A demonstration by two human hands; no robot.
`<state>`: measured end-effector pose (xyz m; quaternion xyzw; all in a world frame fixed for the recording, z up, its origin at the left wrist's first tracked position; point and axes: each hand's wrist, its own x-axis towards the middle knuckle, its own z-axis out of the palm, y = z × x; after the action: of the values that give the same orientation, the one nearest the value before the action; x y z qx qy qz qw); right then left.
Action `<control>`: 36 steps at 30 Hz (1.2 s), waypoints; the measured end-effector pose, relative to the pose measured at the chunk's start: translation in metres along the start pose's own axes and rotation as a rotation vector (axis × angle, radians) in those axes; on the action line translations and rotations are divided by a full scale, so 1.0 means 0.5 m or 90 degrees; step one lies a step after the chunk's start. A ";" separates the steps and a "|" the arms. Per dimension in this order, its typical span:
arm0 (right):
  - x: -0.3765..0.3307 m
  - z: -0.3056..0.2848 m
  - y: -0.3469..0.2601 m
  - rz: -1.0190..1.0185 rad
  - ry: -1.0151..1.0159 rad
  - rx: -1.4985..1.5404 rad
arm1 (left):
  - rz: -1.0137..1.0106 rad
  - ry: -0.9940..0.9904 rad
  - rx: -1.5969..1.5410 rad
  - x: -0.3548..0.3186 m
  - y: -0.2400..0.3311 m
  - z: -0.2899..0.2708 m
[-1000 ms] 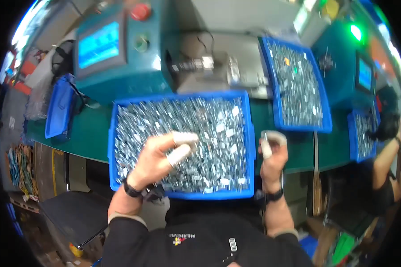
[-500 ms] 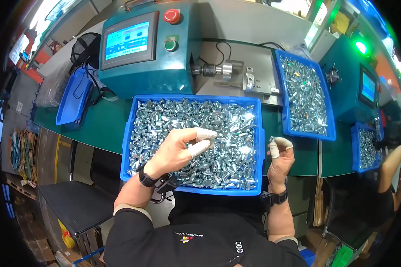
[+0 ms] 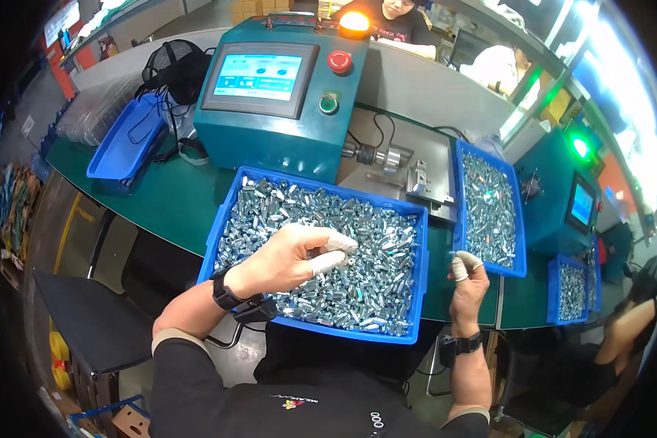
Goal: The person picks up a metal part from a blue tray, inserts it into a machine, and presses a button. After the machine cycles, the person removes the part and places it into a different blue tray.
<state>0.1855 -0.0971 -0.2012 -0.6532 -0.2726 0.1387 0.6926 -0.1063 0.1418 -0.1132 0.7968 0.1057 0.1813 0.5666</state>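
The left hand [image 3: 288,259] hovered over the big blue tray [image 3: 219,226], its taped fingertips [image 3: 336,244] pinched together on what looked like one small silver metal fitting [image 3: 347,248], lifted just clear of the heap of like fittings [image 3: 328,241] that filled the tray. The right hand [image 3: 469,281] was off the tray's right edge, loosely curled with a taped finger raised; whether it held anything could not be told.

The pinch looked slight, so the piece could slip and vanish among the loose ones below. The tray's near edge overhung the green worktop [image 3: 168,204], and a heavy lean there might tip it. Further right, the second tray of parts [image 3: 460,190] sat close to the fixture [image 3: 420,179] of the teal machine [image 3: 270,139], where a hurried reach could snag.
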 end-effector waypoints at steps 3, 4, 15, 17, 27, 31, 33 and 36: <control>0.046 0.010 -0.060 -0.025 -0.012 -0.032 | -0.001 -0.009 0.032 -0.002 -0.009 -0.024; 0.067 0.014 -0.080 -0.031 -0.025 -0.046 | -0.013 -0.002 0.045 -0.002 -0.012 -0.027; 0.283 0.144 -0.087 -0.087 -0.190 -0.215 | 0.001 -0.003 0.019 -0.003 -0.027 -0.017; 0.320 0.174 -0.066 -0.107 -0.180 -0.254 | 0.002 0.000 -0.009 -0.008 -0.033 -0.015; 0.347 0.199 -0.051 -0.180 -0.273 -0.355 | 0.019 -0.011 0.025 -0.012 -0.023 -0.022; 0.365 0.197 -0.061 -0.234 -0.320 -0.353 | 0.017 -0.013 0.031 -0.009 -0.026 -0.020; 0.368 0.194 -0.065 -0.250 -0.333 -0.373 | 0.016 -0.011 0.024 -0.004 -0.026 -0.020; 0.368 0.191 -0.071 -0.284 -0.340 -0.411 | 0.015 -0.011 0.021 -0.002 -0.027 -0.017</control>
<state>0.2760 0.0792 -0.1305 -0.7020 -0.6043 0.0578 0.3724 -0.1102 0.1533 -0.1234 0.8089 0.0945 0.1791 0.5520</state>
